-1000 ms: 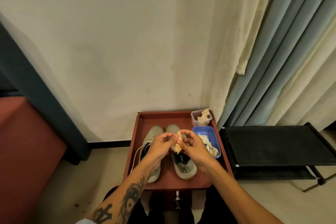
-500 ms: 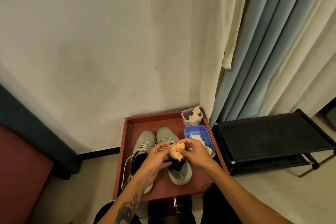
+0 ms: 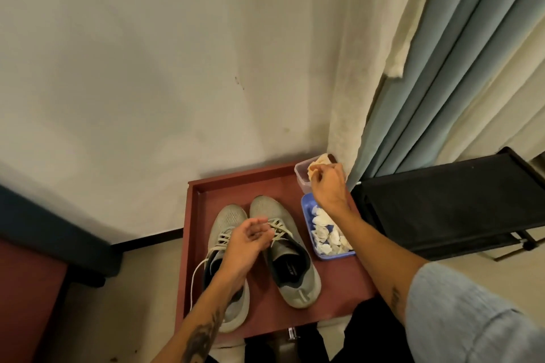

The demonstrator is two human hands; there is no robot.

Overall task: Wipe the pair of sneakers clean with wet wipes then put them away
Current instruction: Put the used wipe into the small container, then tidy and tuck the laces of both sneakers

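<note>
Pale wall (image 3: 147,68), two curtains and a black rack (image 3: 442,203) around a red-brown desk (image 3: 265,183).
The wall filled 10 to 12 o'clock; a cream curtain (image 3: 368,53) and a blue-grey curtain (image 3: 436,82) hung at 1 to 2; the rack stood at 3, just beside the desk.

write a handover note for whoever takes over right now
Left hand: open, holds nothing, hovering over the laces of the grey sneakers.
Right hand: pinches a soiled wipe over the clear container, far right corner of the red tray.
Sneakers stand side by side on the tray, toes to the wall; fresh wipes in the blue tub beside them.
Done: some wiping, judging by the soiled wipes.
Left: drop this wipe, finish wiping if needed, put the sneakers away, probably on the black rack.
</note>
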